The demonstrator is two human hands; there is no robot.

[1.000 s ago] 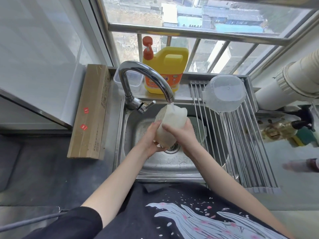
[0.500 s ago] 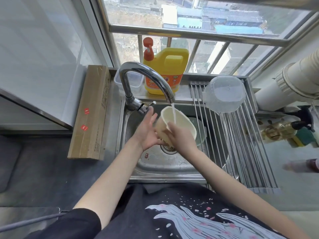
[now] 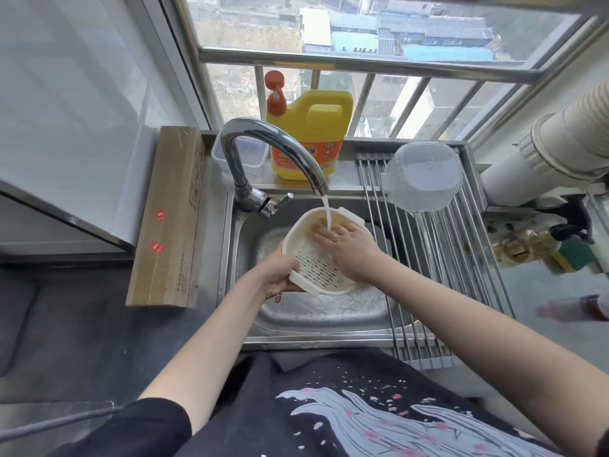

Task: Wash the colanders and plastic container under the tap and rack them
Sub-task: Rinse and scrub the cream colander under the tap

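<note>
A cream plastic colander (image 3: 316, 265) with slotted holes is held mouth-up over the steel sink (image 3: 316, 311), under running water from the chrome tap (image 3: 263, 150). My left hand (image 3: 280, 275) grips its near rim. My right hand (image 3: 349, 249) lies flat inside the colander, fingers spread under the stream. A clear plastic container (image 3: 423, 176) rests upside down on the roll-up steel rack (image 3: 438, 258) at the sink's right. A second clear container (image 3: 253, 156) sits on the ledge behind the tap.
A yellow detergent jug (image 3: 309, 133) with a red pump stands on the ledge. A long cardboard box (image 3: 168, 219) lies left of the sink. A white pipe (image 3: 543, 150), a bottle and a green sponge (image 3: 573, 255) are at the right.
The colander has turned from bottom-up to mouth-up and dropped lower in the sink. My left hand shifted to the near rim, and my right hand moved inside it.
</note>
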